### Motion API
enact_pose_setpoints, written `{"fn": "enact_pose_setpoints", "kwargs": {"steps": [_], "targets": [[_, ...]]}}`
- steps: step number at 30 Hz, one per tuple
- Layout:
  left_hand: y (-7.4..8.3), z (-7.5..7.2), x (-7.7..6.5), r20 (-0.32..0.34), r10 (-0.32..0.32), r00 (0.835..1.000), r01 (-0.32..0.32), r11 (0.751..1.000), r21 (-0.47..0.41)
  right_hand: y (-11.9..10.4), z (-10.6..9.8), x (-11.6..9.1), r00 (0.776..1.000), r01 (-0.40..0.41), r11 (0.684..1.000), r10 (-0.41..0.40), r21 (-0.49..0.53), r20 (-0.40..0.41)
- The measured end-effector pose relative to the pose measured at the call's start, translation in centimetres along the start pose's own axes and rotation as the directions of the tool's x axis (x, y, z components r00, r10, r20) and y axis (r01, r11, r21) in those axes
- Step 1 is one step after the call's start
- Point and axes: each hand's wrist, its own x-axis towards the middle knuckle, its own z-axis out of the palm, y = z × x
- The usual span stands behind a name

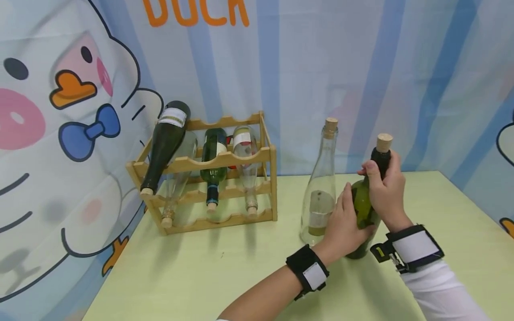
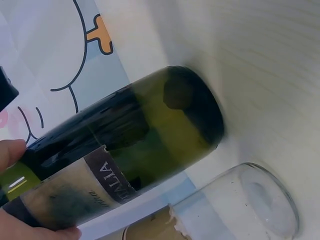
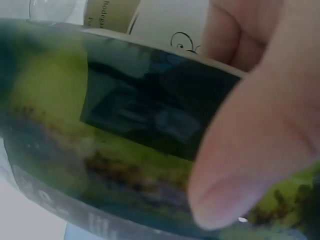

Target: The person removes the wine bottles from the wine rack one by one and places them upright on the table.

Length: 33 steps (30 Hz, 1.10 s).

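Observation:
A corked green wine bottle [image 1: 362, 203] stands on the table at the right, tilted slightly in the head view. My right hand [image 1: 388, 191] grips its neck and shoulder, just below the cork [image 1: 384, 142]. Lower down, my left hand [image 1: 344, 225] holds the body of the same bottle, its fingers curled round the glass. The left wrist view shows the bottle's base [image 2: 195, 107] on or very near the tabletop and a worn label [image 2: 75, 192] on its side. In the right wrist view, the right thumb [image 3: 235, 190] presses the green glass.
Left of the hands a clear corked bottle [image 1: 326, 178] stands upright, close to the left hand. A wooden rack [image 1: 274, 187] holds several corked bottles, including a dark one [image 1: 165, 142] across its top left. Behind the table [image 1: 192, 276] hangs a printed cloth [image 1: 305, 67].

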Motion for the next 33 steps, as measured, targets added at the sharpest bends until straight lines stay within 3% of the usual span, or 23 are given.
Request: {"fn": "enact_pose_setpoints", "kwargs": {"steps": [5, 9, 11, 13, 14, 15, 17, 19, 21, 22, 23, 24, 26, 28, 30, 33], "targets": [[-0.3, -0.6, -0.2, 0.046, 0.030, 0.998, -0.031, 0.999, 0.008, 0.3, 0.3, 0.0, 1.000, 0.017, 1.000, -0.017, -0.008, -0.024], [-0.4, -2.8, -1.4, 0.155, 0.066, 0.986, -0.071, 0.997, 0.027, 0.8, 0.4, -0.1, 1.000, 0.022, 1.000, -0.023, -0.014, -0.021], [-0.7, -4.7, -2.6, 0.147, 0.142, 0.979, -0.147, 0.989, 0.027, 0.9, 0.5, -0.2, 0.999, 0.024, 0.999, -0.025, -0.020, -0.020], [-1.2, -7.1, -3.9, 0.049, 0.271, 0.961, -0.272, 0.962, 0.011, 1.0, 0.4, -0.3, 1.000, 0.017, 0.999, -0.018, -0.029, -0.023], [-1.5, -8.4, -4.6, -0.033, 0.344, 0.938, -0.344, 0.939, 0.006, 1.0, 0.4, -0.3, 1.000, 0.012, 0.999, -0.013, -0.032, -0.027], [-1.9, -9.8, -5.1, -0.131, 0.417, 0.900, -0.418, 0.908, 0.019, 1.0, 0.4, -0.3, 0.999, 0.006, 0.999, -0.007, -0.036, -0.032], [-2.6, -12.8, -6.0, -0.330, 0.531, 0.781, -0.538, 0.839, 0.076, 0.9, 0.3, -0.3, 0.999, -0.004, 0.999, 0.003, -0.043, -0.046], [-3.3, -16.0, -6.5, -0.485, 0.583, 0.652, -0.593, 0.790, 0.153, 0.8, 0.2, -0.3, 0.998, -0.012, 0.999, 0.010, -0.047, -0.059], [-4.2, -19.1, -6.8, -0.596, 0.588, 0.546, -0.589, 0.776, 0.225, 0.7, 0.2, -0.4, 0.998, -0.011, 0.999, 0.008, -0.043, -0.069], [-4.7, -20.5, -6.8, -0.638, 0.581, 0.505, -0.573, 0.779, 0.256, 0.7, 0.1, -0.4, 0.997, -0.009, 0.999, 0.006, -0.039, -0.071], [-5.3, -21.8, -6.9, -0.672, 0.566, 0.477, -0.547, 0.790, 0.277, 0.7, 0.1, -0.4, 0.997, -0.006, 0.999, 0.004, -0.035, -0.072], [-6.0, -23.0, -6.9, -0.696, 0.550, 0.461, -0.515, 0.805, 0.295, 0.7, 0.1, -0.4, 0.997, -0.003, 0.999, 0.000, -0.035, -0.072], [-7.5, -25.1, -7.1, -0.735, 0.497, 0.461, -0.437, 0.848, 0.299, 0.8, 0.2, -0.3, 0.997, 0.004, 1.000, -0.006, -0.027, -0.071], [-9.2, -27.1, -7.2, -0.764, 0.426, 0.485, -0.347, 0.895, 0.279, 0.9, 0.2, -0.3, 0.997, 0.013, 1.000, -0.015, -0.029, -0.070], [-10.8, -29.0, -7.3, -0.784, 0.326, 0.528, -0.251, 0.942, 0.223, 0.9, 0.3, -0.3, 0.997, 0.020, 0.999, -0.022, -0.032, -0.072], [-13.4, -31.6, -7.3, -0.814, 0.093, 0.574, -0.077, 0.995, 0.060, 1.0, 0.4, -0.3, 0.997, 0.022, 0.999, -0.024, -0.035, -0.076]]}}
